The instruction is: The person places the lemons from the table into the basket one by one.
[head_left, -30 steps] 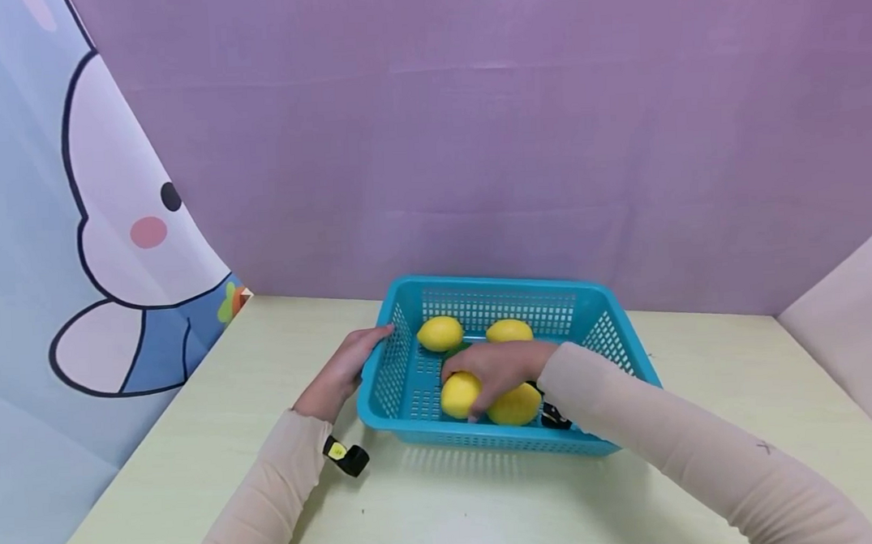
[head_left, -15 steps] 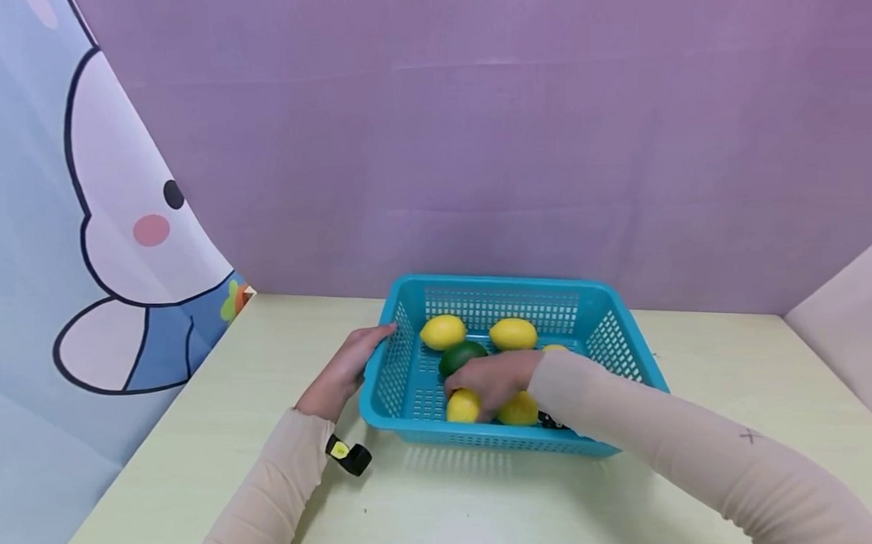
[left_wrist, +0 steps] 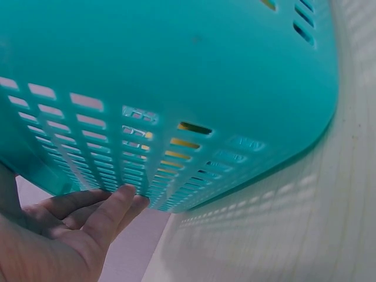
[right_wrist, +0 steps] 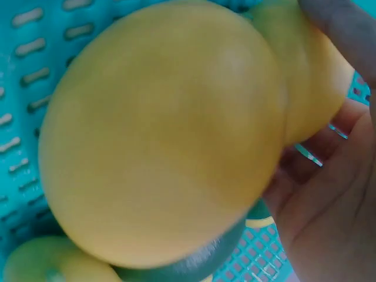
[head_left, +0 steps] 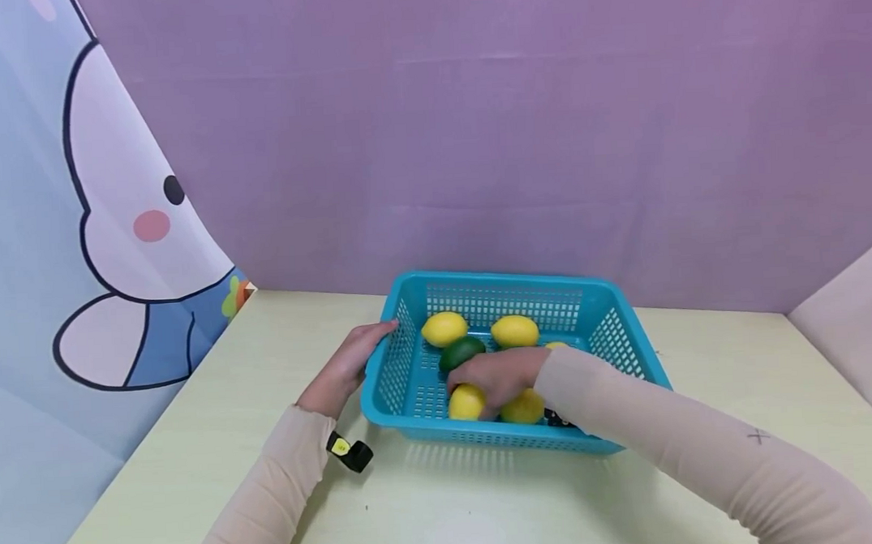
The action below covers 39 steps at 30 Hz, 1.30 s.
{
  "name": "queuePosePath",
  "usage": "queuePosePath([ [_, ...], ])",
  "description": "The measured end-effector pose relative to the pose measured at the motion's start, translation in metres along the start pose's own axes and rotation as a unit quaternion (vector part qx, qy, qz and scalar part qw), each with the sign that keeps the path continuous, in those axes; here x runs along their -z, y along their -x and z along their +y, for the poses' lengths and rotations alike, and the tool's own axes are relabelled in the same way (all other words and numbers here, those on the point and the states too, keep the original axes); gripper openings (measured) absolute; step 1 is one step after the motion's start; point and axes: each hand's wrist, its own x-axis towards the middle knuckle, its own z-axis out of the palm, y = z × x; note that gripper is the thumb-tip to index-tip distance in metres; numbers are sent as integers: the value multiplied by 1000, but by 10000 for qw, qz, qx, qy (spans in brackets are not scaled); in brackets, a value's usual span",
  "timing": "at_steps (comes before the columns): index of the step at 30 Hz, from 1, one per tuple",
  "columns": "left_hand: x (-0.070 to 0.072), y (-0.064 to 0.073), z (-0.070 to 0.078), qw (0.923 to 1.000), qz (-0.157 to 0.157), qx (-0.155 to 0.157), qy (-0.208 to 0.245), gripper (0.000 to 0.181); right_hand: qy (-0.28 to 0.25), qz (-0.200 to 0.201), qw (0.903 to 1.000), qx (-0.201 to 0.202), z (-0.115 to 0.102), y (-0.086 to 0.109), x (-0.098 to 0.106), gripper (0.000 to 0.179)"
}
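Note:
A turquoise plastic basket (head_left: 371, 392) stands on the table with several lemons and a dark green oval fruit (head_left: 461, 353) inside. At its left end, my left hand (head_left: 345, 365) holds the rim, thumb over the edge and fingers (left_wrist: 111, 211) against the outer wall. My right hand (head_left: 495, 377) reaches down into the basket and grips a lemon (head_left: 466, 403) near the front wall. In the right wrist view, the thumb lies over this lemon (right_wrist: 311, 70), and another lemon (right_wrist: 164, 135) fills the foreground. That foreground lemon sits under the wrist in the head view.
Two lemons rest by the back wall, one at the left (head_left: 444, 329) and one mid-basket (head_left: 515, 331). A further lemon (head_left: 556, 345) shows partly behind the right sleeve (head_left: 632, 401). A purple cloth (head_left: 474, 140) hangs directly behind the pale table (head_left: 454, 515).
My right hand has shifted slightly toward me and lower among the lemons, uncovering the dark green fruit. My left hand keeps its place at the basket's left rim.

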Motion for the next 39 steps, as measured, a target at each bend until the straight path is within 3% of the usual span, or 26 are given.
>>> queuePosePath([
  [10, 0, 1, 1, 10000, 39, 26, -38, 55, -310, 342, 9983, 345, 9, 18, 14, 60],
  [14, -1, 2, 0, 10000, 70, -23, -44, 55, -529, 587, 9960, 408, 19, 38, 20, 59],
  [19, -3, 2, -1, 10000, -12, 37, -35, 57, -849, 1087, 9902, 206, 39, 74, 30, 60],
  [24, 0, 1, 0, 9998, 124, 47, -112, 57, -949, 1799, 9790, 113, 59, 109, 36, 60],
  [30, 4, 1, 3, 9993, 98, 8, -367, 56, -1002, 2324, 9674, 23, 72, 145, 34, 58],
  [35, 11, 4, 4, 9964, 127, -176, -816, 54, -1116, 2892, 9505, -221, 81, 173, 24, 51],
  [39, 22, 8, 9, 9948, 314, -271, -931, 54, -883, 3412, 9347, -449, 91, 202, 16, 47],
])
